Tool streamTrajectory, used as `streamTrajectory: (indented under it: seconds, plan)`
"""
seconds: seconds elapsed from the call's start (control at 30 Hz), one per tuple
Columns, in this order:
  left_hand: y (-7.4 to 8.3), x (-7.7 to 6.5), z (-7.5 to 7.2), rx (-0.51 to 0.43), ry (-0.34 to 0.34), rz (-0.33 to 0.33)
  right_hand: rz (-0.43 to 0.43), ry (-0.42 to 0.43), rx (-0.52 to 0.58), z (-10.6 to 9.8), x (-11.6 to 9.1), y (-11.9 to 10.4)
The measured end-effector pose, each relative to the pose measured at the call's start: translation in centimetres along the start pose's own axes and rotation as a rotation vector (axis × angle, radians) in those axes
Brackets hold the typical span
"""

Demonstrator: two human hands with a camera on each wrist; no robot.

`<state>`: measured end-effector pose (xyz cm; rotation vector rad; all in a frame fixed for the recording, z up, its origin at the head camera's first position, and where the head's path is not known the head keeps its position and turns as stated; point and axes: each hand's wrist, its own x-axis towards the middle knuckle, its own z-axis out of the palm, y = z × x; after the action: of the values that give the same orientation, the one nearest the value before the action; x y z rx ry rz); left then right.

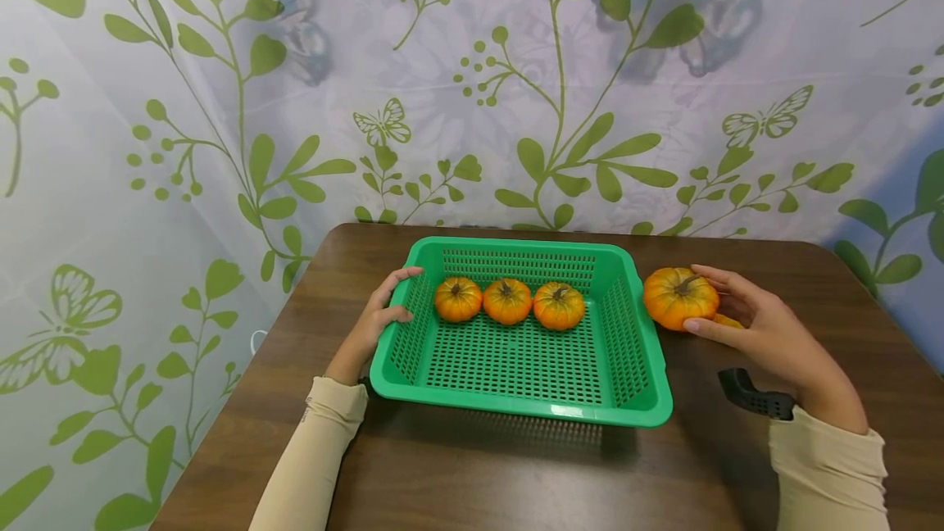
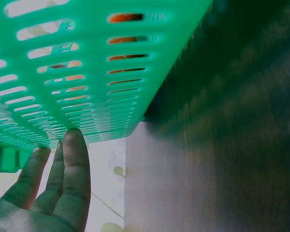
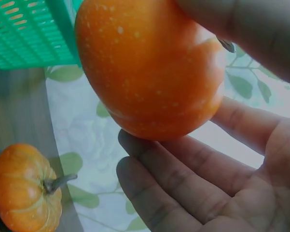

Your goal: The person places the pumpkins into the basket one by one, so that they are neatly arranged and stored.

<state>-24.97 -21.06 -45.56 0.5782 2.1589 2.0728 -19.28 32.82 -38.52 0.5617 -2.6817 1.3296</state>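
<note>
A green plastic basket (image 1: 516, 410) with slotted walls sits on the table, three small orange pumpkins lined up in a row inside it, the middle one (image 1: 507, 301) between the others. My left hand (image 1: 379, 318) grips the basket's left rim, thumb over the edge; in the left wrist view its fingers (image 2: 73, 179) lie against the outer wall. Just right of the basket, my right hand (image 1: 760, 326) holds another pumpkin (image 1: 674, 299) between thumb and fingers, stem up. Below the held one, a further pumpkin (image 3: 24, 188) rests on the table, mostly hidden in the head view.
The brown wooden table (image 1: 737, 465) backs onto a hanging cloth (image 1: 472, 129) printed with green leaves and butterflies. A black strap piece (image 1: 755, 396) sticks out at the right wrist. A thin white cable (image 1: 256, 340) shows beside the table's left edge.
</note>
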Motion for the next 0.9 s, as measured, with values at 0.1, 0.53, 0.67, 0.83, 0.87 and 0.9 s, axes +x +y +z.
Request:
streamTrajectory:
  seconds: [0.1, 0.53, 0.67, 0.83, 0.87, 0.9]
  plan:
    - [0.0, 0.0, 0.0, 0.004, 0.005, 0.001, -0.022, -0.011, 0.011, 0.2, 0.2, -0.3]
    - [0.1, 0.0, 0.1, 0.004, 0.007, -0.003, -0.038, -0.093, 0.012, 1.1, 1.4, -2.1]
    - [0.0, -0.1, 0.1, -0.001, 0.002, -0.001, -0.057, -0.120, -0.021, 1.2, 2.0, -2.8]
    - [-0.1, 0.0, 0.1, -0.003, 0.000, 0.002, -0.086, -0.170, -0.023, 1.3, 2.6, -3.6]
    - [-0.1, 0.0, 0.1, -0.003, 0.000, 0.004, -0.090, -0.182, -0.021, 1.4, 2.8, -3.8]
    - [-0.2, 0.0, 0.1, -0.003, 0.001, 0.005, -0.095, -0.194, -0.018, 1.5, 2.9, -4.0]
